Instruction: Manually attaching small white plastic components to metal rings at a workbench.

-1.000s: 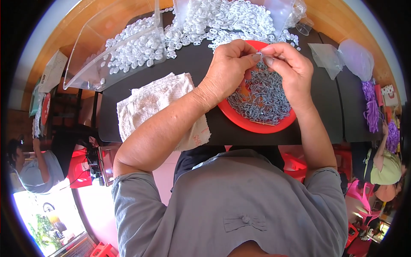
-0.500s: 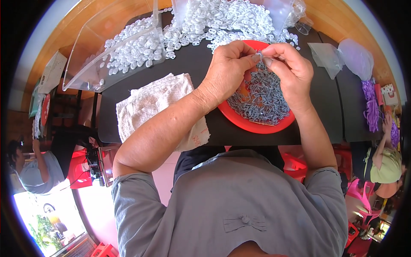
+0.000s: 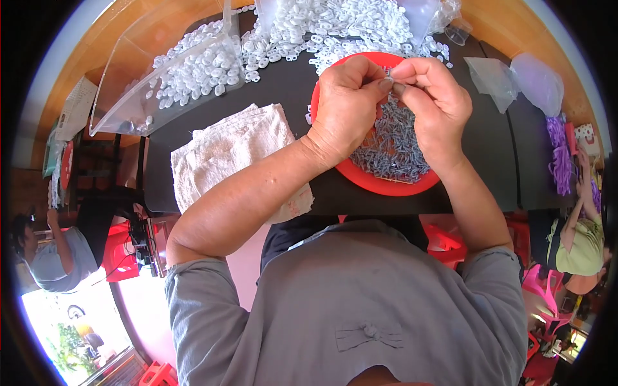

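Above the red round tray (image 3: 394,188), my left hand (image 3: 351,106) and my right hand (image 3: 436,106) meet with thumbs and forefingers pinched together. A small pale piece (image 3: 389,79) shows between the fingertips, mostly covered, so its exact kind cannot be told. Beneath the hands, many small grey-blue slender pieces (image 3: 393,145) are heaped in the tray. Behind it lies a big pile of small white oval plastic pieces with holes (image 3: 351,29). More of the same white ovals (image 3: 206,67) fill a clear plastic box (image 3: 119,116) at the far left.
A folded whitish cloth (image 3: 225,151) lies on the dark table (image 3: 476,167), under my left forearm. Clear plastic bags (image 3: 537,83) and a purple bundle (image 3: 557,154) are at the right. One person in blue (image 3: 61,257) is at far left, another in green (image 3: 579,248) at far right.
Both hands stay together over the tray, with my left hand shifted slightly. A pale piece now shows at the fingertips, where a greyish one showed before. The view has tilted slightly.
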`<state>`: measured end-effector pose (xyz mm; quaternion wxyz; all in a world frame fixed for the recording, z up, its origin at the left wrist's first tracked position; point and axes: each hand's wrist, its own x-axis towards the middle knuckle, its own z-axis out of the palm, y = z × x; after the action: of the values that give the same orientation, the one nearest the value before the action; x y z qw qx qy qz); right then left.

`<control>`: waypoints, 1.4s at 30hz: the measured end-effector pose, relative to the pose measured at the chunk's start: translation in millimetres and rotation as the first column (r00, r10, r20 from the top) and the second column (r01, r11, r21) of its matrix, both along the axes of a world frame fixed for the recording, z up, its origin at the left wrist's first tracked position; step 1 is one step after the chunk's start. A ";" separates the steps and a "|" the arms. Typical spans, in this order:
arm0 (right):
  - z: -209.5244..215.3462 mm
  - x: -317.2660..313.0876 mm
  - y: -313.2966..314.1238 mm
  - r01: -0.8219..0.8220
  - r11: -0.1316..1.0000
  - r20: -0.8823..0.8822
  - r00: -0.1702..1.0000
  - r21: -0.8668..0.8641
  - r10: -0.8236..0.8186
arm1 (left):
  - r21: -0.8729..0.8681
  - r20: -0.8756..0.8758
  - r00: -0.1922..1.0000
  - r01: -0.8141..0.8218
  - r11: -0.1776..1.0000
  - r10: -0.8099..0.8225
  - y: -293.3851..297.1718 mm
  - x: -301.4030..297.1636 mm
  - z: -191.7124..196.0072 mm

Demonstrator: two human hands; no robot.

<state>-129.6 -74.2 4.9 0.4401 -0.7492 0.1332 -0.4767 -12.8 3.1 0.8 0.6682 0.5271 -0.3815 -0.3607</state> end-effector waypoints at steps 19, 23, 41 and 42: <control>24.8 31.4 -74.2 -0.037 0.997 -0.499 0.866 -0.067 -0.002 | 0.071 -0.044 0.998 0.048 0.996 -0.045 -3.2 15.6 -9.3; 4.1 95.8 -115.8 -0.149 0.940 -0.601 0.796 -0.307 -0.070 | 0.015 0.005 0.997 0.078 0.997 -0.078 -4.5 14.5 -9.7; -9.4 127.4 -119.5 -0.108 0.930 -0.570 0.813 -0.350 -0.120 | 0.015 -0.097 0.993 0.070 0.997 -0.069 -6.4 22.5 -7.9; -8.1 110.9 -123.0 -0.102 0.930 -0.572 0.810 -0.353 -0.128 | 0.024 -0.081 0.994 0.081 0.996 -0.079 -7.4 21.7 -7.2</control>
<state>-18.8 -197.2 -3.2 0.2263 -0.9269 0.1763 -0.2419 8.9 -4.3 -6.3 0.6607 0.5057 -0.3704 -0.4129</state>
